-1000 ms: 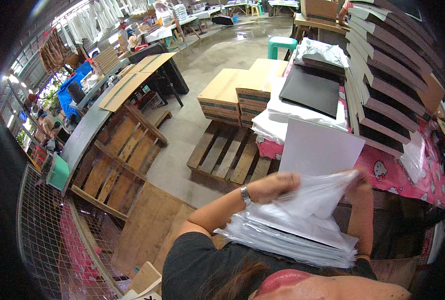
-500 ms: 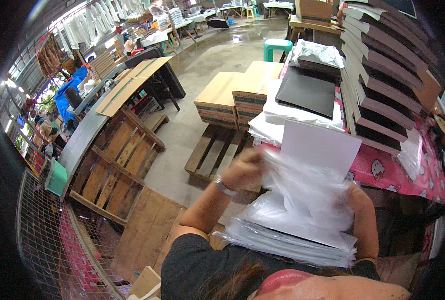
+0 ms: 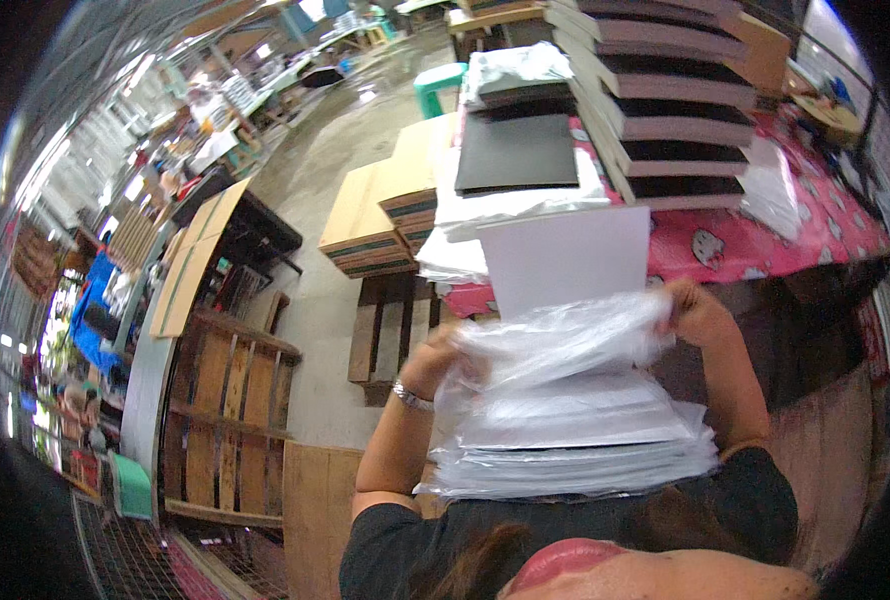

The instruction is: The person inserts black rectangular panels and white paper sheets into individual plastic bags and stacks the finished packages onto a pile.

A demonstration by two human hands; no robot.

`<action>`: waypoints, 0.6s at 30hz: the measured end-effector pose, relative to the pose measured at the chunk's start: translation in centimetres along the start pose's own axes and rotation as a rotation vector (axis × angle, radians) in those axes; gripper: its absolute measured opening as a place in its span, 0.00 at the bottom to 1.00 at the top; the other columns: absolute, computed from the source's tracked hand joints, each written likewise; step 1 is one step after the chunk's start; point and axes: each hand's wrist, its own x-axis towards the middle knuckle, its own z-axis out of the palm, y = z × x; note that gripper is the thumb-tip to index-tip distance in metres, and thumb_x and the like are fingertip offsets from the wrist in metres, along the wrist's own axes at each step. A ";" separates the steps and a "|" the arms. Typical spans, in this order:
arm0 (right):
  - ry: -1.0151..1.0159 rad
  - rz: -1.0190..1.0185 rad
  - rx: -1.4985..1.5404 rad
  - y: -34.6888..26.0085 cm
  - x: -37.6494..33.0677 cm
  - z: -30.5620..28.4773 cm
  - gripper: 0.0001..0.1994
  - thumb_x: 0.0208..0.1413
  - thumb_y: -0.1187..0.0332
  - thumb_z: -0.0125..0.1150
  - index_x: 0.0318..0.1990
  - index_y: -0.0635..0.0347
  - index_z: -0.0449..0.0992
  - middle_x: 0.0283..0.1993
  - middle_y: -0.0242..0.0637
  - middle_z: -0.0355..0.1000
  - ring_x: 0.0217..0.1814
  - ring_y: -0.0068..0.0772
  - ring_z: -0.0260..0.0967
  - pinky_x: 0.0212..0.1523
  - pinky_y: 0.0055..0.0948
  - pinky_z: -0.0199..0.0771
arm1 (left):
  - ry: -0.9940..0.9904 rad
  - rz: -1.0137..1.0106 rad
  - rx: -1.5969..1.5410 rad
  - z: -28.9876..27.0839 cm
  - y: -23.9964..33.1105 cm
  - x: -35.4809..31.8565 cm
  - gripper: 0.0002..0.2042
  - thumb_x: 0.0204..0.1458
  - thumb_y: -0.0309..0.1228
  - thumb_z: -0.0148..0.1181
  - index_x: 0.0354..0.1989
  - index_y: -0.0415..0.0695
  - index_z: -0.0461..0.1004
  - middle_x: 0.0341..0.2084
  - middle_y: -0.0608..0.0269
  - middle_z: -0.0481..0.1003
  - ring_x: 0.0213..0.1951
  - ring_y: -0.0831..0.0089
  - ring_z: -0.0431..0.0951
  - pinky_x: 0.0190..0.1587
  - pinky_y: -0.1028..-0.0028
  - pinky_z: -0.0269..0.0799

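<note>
My left hand [image 3: 443,362], with a metal band at its wrist, grips the left edge of a clear plastic bag [image 3: 565,345]. Its right edge is pinched in my right hand [image 3: 691,312], so the plastic stretches between them, blurred by motion. Behind it rises a white sheet or board [image 3: 570,260], its lower part covered by the plastic; I cannot tell whether it is inside. Against my body, below both hands, rests a stack of plastic-wrapped flat white items [image 3: 575,465].
Beyond the white sheet, a black-covered flat item [image 3: 517,152] lies on white sheets. Tall stacked black-covered books [image 3: 680,120] stand on a pink patterned cloth [image 3: 705,250]. Cardboard boxes [image 3: 365,215] sit on a wooden pallet [image 3: 390,325]. A green stool [image 3: 439,88] is farther off.
The view has turned rightward, shifting the scene left. My right hand has come up and out to the side, and the plastic is now spread wider between both hands.
</note>
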 end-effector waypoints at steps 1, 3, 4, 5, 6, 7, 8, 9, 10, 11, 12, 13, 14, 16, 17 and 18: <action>0.257 -0.213 0.202 0.6 0.2 0.6 0.10 0.48 0.72 0.63 0.39 0.61 0.75 0.34 0.33 0.74 0.36 0.25 0.72 0.38 0.28 0.74 | -0.109 -0.157 -0.010 -1.7 -3.1 -0.3 0.14 0.48 0.31 0.61 0.41 0.37 0.72 0.27 0.66 0.75 0.30 0.79 0.74 0.31 0.77 0.70; 0.297 -0.273 0.472 -1.0 0.9 1.8 0.15 0.47 0.72 0.63 0.44 0.59 0.71 0.34 0.33 0.73 0.33 0.26 0.72 0.36 0.25 0.74 | -0.196 -0.394 0.405 -0.9 -3.3 0.3 0.10 0.45 0.26 0.63 0.37 0.38 0.75 0.29 0.66 0.75 0.29 0.78 0.73 0.34 0.77 0.69; 0.229 -0.221 0.469 -0.6 0.6 0.9 0.17 0.47 0.73 0.62 0.46 0.58 0.69 0.34 0.33 0.72 0.32 0.25 0.71 0.35 0.24 0.73 | -0.251 -0.511 0.415 -3.1 -3.8 0.4 0.10 0.43 0.24 0.63 0.36 0.38 0.76 0.30 0.64 0.76 0.31 0.76 0.74 0.37 0.76 0.70; 0.172 -0.168 0.472 1.0 0.3 -0.5 0.18 0.46 0.73 0.62 0.47 0.58 0.68 0.33 0.33 0.71 0.31 0.25 0.71 0.35 0.23 0.73 | -0.191 -0.095 0.142 -2.1 -3.6 1.5 0.11 0.43 0.27 0.63 0.36 0.37 0.76 0.34 0.54 0.77 0.36 0.66 0.76 0.40 0.70 0.71; 0.094 -0.115 0.475 1.6 0.3 -1.5 0.20 0.46 0.74 0.61 0.48 0.57 0.67 0.33 0.32 0.70 0.30 0.24 0.70 0.34 0.23 0.72 | -0.214 0.024 -0.109 -4.0 -2.8 2.1 0.17 0.42 0.32 0.61 0.40 0.36 0.75 0.38 0.45 0.75 0.41 0.55 0.76 0.44 0.61 0.72; 0.110 -0.136 0.409 0.9 0.3 -2.2 0.20 0.45 0.75 0.60 0.49 0.57 0.67 0.33 0.32 0.69 0.30 0.24 0.69 0.34 0.22 0.72 | -0.066 0.138 -0.091 -4.3 -0.9 2.8 0.23 0.41 0.35 0.58 0.45 0.32 0.71 0.39 0.39 0.73 0.41 0.50 0.76 0.47 0.54 0.70; 0.123 -0.156 0.345 0.0 0.8 -2.3 0.20 0.44 0.75 0.59 0.49 0.57 0.66 0.32 0.31 0.67 0.30 0.23 0.68 0.33 0.21 0.71 | 0.055 0.183 -0.247 -2.1 0.6 3.9 0.24 0.40 0.32 0.56 0.46 0.28 0.68 0.40 0.38 0.73 0.42 0.49 0.75 0.49 0.53 0.69; 0.119 -0.175 0.282 -0.6 1.7 -2.2 0.21 0.44 0.76 0.57 0.49 0.57 0.66 0.32 0.30 0.66 0.30 0.23 0.68 0.33 0.20 0.70 | 0.118 0.188 -0.181 -1.9 1.5 4.5 0.24 0.40 0.30 0.55 0.46 0.27 0.66 0.41 0.39 0.72 0.42 0.51 0.76 0.47 0.59 0.72; 0.283 -0.208 0.055 -1.1 2.6 -2.0 0.21 0.43 0.77 0.56 0.49 0.57 0.66 0.33 0.30 0.65 0.31 0.23 0.67 0.32 0.20 0.69 | 0.416 0.199 0.028 -1.7 1.6 5.8 0.20 0.42 0.27 0.53 0.44 0.29 0.66 0.34 0.46 0.74 0.33 0.64 0.77 0.36 0.71 0.73; 0.432 -0.243 -0.171 -1.6 4.0 -1.5 0.22 0.42 0.78 0.55 0.50 0.57 0.66 0.33 0.30 0.65 0.32 0.22 0.67 0.31 0.20 0.69 | 0.540 0.215 0.255 -2.8 1.6 7.4 0.18 0.44 0.26 0.51 0.44 0.31 0.65 0.29 0.51 0.73 0.28 0.70 0.73 0.30 0.74 0.70; 0.584 -0.272 -0.400 -1.9 5.0 -1.1 0.23 0.42 0.78 0.53 0.50 0.57 0.66 0.33 0.30 0.64 0.33 0.22 0.67 0.30 0.20 0.68 | 0.659 0.222 0.480 -4.0 1.4 9.0 0.16 0.45 0.24 0.49 0.44 0.33 0.65 0.24 0.57 0.71 0.22 0.75 0.69 0.25 0.77 0.66; 0.609 -0.160 -0.637 -2.3 5.6 -0.7 0.25 0.43 0.77 0.54 0.54 0.55 0.66 0.35 0.34 0.63 0.33 0.30 0.67 0.30 0.29 0.69 | 0.757 0.285 0.636 -3.5 1.3 10.2 0.14 0.47 0.24 0.48 0.44 0.34 0.65 0.20 0.62 0.68 0.20 0.78 0.65 0.22 0.77 0.62; 0.688 -0.180 -0.884 -1.4 5.7 -0.7 0.26 0.43 0.77 0.54 0.55 0.54 0.65 0.35 0.37 0.63 0.33 0.33 0.67 0.31 0.31 0.70 | 0.840 0.344 0.788 -2.6 0.7 11.7 0.13 0.49 0.23 0.46 0.43 0.36 0.65 0.17 0.67 0.65 0.17 0.81 0.61 0.19 0.77 0.58; 0.826 -0.208 -1.387 1.4 6.0 -1.3 0.28 0.45 0.77 0.53 0.58 0.52 0.63 0.36 0.41 0.62 0.32 0.39 0.66 0.34 0.36 0.71 | 0.882 0.212 1.226 -1.4 -0.6 12.4 0.23 0.49 0.25 0.43 0.56 0.33 0.57 0.11 0.58 0.67 0.14 0.70 0.66 0.18 0.71 0.59; 0.825 -0.108 -1.440 1.3 5.6 -0.3 0.30 0.46 0.77 0.53 0.61 0.50 0.60 0.37 0.46 0.61 0.33 0.45 0.66 0.37 0.39 0.71 | 0.848 0.130 1.300 -0.9 -1.1 11.8 0.26 0.48 0.25 0.42 0.59 0.33 0.54 0.11 0.55 0.68 0.14 0.67 0.66 0.18 0.70 0.60; 0.812 -0.198 -1.453 1.2 5.0 0.5 0.30 0.46 0.77 0.52 0.61 0.51 0.60 0.38 0.46 0.60 0.32 0.45 0.66 0.36 0.38 0.71 | 0.813 0.048 1.371 -0.5 -1.6 10.7 0.29 0.48 0.25 0.42 0.62 0.34 0.51 0.12 0.51 0.69 0.14 0.64 0.67 0.18 0.68 0.60</action>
